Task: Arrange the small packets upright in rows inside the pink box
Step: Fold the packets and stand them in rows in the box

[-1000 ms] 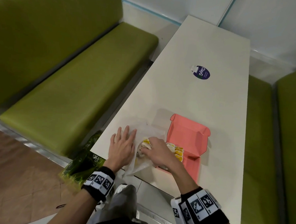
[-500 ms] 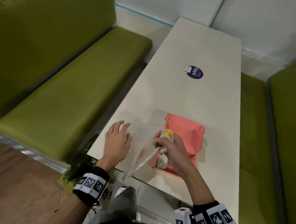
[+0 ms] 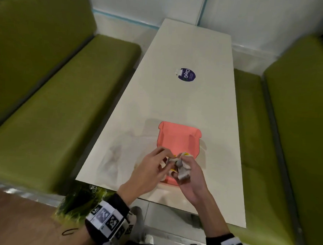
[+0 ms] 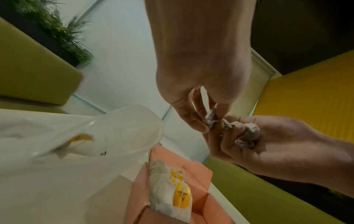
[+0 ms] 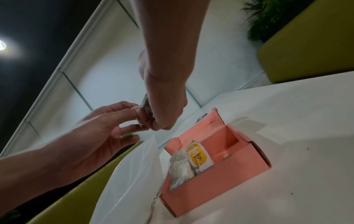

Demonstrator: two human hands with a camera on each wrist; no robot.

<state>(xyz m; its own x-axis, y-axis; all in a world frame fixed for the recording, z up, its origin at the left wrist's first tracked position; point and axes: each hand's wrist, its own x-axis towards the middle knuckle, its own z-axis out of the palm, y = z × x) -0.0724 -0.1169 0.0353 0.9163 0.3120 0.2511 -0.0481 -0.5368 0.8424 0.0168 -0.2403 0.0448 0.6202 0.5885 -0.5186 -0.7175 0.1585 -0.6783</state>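
Held a small bunch of packets (image 3: 182,167) in the right hand (image 3: 192,180) above the pink box (image 3: 176,140), pinched one with the left hand (image 3: 150,170), stood few upright inside, left most unfilled.

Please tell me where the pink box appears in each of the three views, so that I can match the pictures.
Head: the pink box is at lower centre on the white table, its near end hidden behind both hands.
Left wrist: the box is at the bottom, right of centre.
Right wrist: the box is at lower right, fully seen.
Shared landmark: the yellow-marked packets standing at one end of the box.
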